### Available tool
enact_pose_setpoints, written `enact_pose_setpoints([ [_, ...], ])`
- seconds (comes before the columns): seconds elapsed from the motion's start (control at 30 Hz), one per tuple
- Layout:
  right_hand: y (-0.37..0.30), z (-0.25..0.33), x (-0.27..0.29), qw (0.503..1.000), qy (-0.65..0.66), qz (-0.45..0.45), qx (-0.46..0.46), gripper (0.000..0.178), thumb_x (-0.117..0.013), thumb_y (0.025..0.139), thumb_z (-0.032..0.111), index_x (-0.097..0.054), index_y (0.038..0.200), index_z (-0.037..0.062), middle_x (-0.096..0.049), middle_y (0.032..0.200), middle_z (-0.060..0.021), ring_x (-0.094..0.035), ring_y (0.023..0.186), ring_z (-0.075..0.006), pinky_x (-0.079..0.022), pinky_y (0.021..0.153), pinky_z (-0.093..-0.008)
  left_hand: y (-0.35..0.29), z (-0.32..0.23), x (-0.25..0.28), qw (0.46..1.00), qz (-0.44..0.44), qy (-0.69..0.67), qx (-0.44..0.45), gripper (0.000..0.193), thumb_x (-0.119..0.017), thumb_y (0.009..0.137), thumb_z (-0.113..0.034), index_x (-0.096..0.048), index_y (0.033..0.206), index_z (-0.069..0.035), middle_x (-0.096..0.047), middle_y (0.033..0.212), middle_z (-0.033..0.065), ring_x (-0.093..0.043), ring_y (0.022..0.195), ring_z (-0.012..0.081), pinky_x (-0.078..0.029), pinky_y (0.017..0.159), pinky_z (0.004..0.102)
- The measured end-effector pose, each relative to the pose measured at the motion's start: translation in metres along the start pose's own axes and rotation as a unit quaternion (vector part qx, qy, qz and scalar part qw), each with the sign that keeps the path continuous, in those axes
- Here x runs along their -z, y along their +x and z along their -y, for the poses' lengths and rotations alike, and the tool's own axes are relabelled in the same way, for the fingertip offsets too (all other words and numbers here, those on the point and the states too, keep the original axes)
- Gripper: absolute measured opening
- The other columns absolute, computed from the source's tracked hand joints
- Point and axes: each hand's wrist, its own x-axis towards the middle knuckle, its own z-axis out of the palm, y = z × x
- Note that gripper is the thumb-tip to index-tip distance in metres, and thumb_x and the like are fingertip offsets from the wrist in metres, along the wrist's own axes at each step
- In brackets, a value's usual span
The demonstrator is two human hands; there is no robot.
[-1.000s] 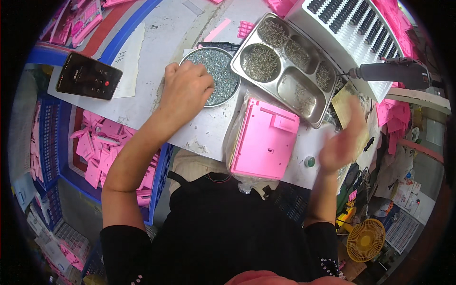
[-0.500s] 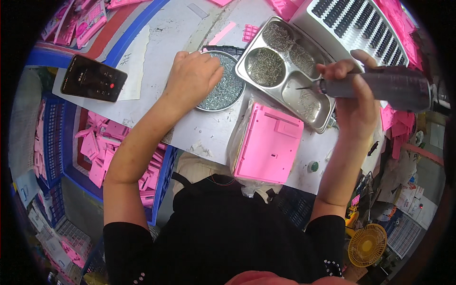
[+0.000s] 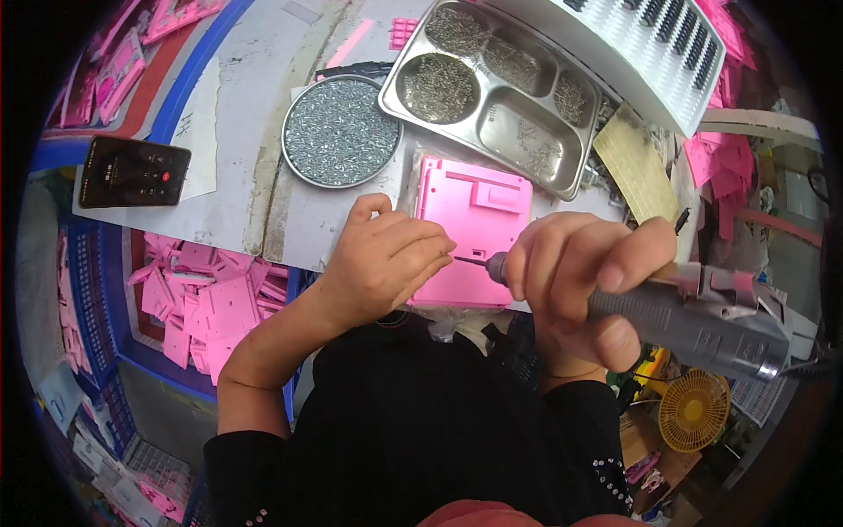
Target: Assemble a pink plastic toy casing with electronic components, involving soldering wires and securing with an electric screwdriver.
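From my remote feed, head view. Pink plastic housing (image 3: 479,230) lies flat on a clear plastic bag (image 3: 446,327) at the near edge of the white surface (image 3: 233,206), between the two hands. Its long axis runs away from the body, far end leaning slightly right.

Left hand (image 3: 384,259) is nearer: it overlaps the housing's left side, fingers drawn into a narrow pinch. I can't tell whether a small screw sits between the fingertips. Right hand (image 3: 580,285), just off the housing's right side, is wrapped round a grey electric screwdriver (image 3: 694,321).

Key relation: the bit (image 3: 472,262) points left, nearly crosswise to the housing's long axis, and ends at the left fingertips. Contact or a hair short, I can't say. I judge it to be above the panel, lying across rather than down.

Around: the left hand masks the near-left part of the housing. Steel compartment tray (image 3: 461,134) crowds the far edge; round dish (image 3: 351,185) of screws far-left. White rack (image 3: 606,44) beyond, phone (image 3: 134,172) well left.
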Motion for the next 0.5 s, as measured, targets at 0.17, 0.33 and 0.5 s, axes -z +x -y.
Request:
enact_pose_setpoints([
  [0.17,-0.009,0.006,-0.004,1.000,0.010,-0.016,-0.013,0.033,-0.077,0.090,0.029,-0.049,0.100,0.0138,-0.047,0.058,0.0018,-0.047,0.048,-0.0137,-0.038,0.044,-0.0294,0.001,-0.007,-0.005,0.999,0.010,-0.029,-0.009,0.023,-0.082,0.079,-0.011,-0.070,0.099,-0.010,-0.069,0.093,0.0006,-0.063,0.075,0.0161,-0.040,0.084,0.0384],
  [0.33,-0.017,0.005,-0.008,0.997,-0.010,-0.066,-0.028,0.035,-0.077,0.091,0.031,-0.047,0.101,0.0138,-0.046,0.058,0.0018,-0.047,0.048,-0.0142,-0.039,0.045,-0.0291,0.002,-0.007,-0.007,0.999,0.027,-0.015,-0.023,0.022,-0.082,0.079,-0.011,-0.070,0.098,-0.010,-0.070,0.092,0.0013,-0.065,0.078,0.0164,-0.041,0.085,0.0380],
  [0.5,-0.034,0.016,0.016,0.998,0.053,-0.035,-0.019,0.040,-0.075,0.090,0.009,-0.045,0.115,0.0055,-0.055,0.069,-0.0056,-0.053,0.060,-0.0162,-0.046,0.057,-0.0332,0.015,-0.017,-0.019,0.995,0.059,-0.060,-0.052,0.017,-0.080,0.081,-0.011,-0.070,0.094,-0.009,-0.070,0.090,0.0034,-0.065,0.076,0.0182,-0.044,0.081,0.0382],
])
